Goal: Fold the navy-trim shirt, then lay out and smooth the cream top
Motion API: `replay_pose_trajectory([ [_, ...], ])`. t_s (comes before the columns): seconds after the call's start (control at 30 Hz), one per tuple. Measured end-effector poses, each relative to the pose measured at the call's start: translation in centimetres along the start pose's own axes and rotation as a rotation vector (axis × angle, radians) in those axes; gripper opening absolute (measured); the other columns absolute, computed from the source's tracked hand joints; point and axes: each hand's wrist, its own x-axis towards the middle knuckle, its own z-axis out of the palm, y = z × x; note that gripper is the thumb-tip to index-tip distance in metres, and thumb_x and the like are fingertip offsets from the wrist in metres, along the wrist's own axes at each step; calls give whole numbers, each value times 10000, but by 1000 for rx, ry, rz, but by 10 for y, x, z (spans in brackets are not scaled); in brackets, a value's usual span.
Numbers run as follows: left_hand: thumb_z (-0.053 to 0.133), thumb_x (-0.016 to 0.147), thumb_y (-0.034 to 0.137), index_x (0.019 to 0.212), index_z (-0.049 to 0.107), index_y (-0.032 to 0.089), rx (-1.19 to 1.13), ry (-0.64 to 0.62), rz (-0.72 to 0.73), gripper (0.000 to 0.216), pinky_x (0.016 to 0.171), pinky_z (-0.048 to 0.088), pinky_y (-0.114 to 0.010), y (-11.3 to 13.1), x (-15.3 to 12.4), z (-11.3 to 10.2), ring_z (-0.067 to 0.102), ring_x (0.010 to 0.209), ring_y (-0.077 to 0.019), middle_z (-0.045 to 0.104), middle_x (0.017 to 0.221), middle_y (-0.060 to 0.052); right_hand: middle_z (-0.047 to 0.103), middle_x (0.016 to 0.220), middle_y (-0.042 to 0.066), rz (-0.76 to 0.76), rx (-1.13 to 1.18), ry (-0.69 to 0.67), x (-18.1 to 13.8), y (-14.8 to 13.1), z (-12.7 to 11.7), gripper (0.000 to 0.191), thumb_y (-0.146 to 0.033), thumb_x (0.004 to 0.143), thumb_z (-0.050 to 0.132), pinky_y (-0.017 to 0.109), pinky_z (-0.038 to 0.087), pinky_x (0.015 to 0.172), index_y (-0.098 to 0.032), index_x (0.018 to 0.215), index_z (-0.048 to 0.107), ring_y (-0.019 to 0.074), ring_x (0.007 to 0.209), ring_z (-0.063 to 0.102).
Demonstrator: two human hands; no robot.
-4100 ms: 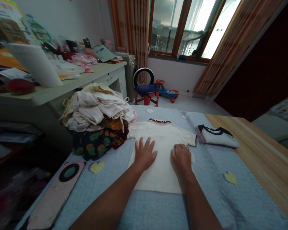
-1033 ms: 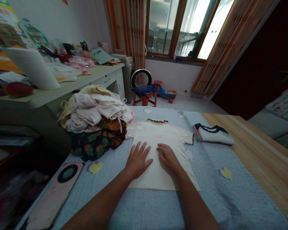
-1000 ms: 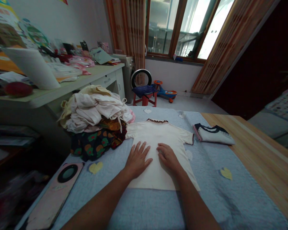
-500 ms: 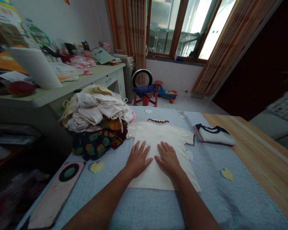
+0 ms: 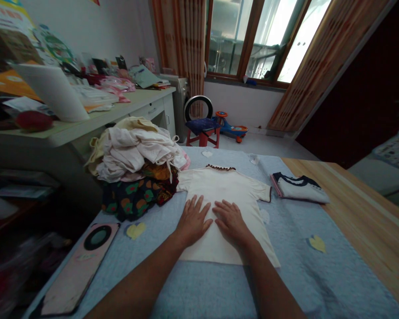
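A cream short-sleeved shirt lies spread out before me, its brown-trimmed ruffled collar at the far end. Its left sleeve touches or tucks beside a heap of clothes; the right sleeve, edged in brown, stretches out to the side. My left hand rests flat on the shirt's left half, fingers apart. On the other half lies my right hand, palm down and fingers extended, angled inward so that the two hands nearly meet at the middle. Neither hand grips any cloth.
A blue cloth with heart patches covers the wooden table. Folded clothes sit at the right, a pink phone at the near left. Beyond are a cluttered desk, a red stool and a ride-on toy.
My right hand has turned slightly inward, its fingertips now nearer my left hand. The left hand stays in place on the shirt. The whole view has shifted a little.
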Motion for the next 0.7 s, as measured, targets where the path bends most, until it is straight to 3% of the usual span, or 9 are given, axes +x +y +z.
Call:
replay_pose_trajectory([
  [0.43, 464, 975, 389, 1432, 447, 277, -6, -20, 4, 471, 1165, 238, -538, 0, 0, -4, 239, 1464, -321, 348, 1561, -110, 577, 1386, 55, -82, 123, 35, 0, 12, -1, 257, -161, 898, 542, 567, 248, 1122, -286, 1052, 707, 248, 1375, 412],
  [0.6, 450, 982, 329, 1401, 490, 270, -14, -14, 0, 425, 1155, 266, -544, 1, 1, -4, 275, 1451, -324, 382, 1543, -106, 580, 1381, 51, -92, 142, 42, -1, 13, -1, 236, -170, 892, 548, 554, 248, 1130, -280, 1026, 709, 241, 1368, 420],
  [0.7, 406, 986, 234, 1374, 516, 252, -51, -27, 46, 404, 1161, 286, -511, 1, 2, -5, 312, 1442, -274, 421, 1524, -83, 570, 1390, 71, -87, 124, 62, -1, 13, 0, 285, -168, 869, 559, 540, 258, 1133, -270, 1103, 687, 242, 1362, 428],
])
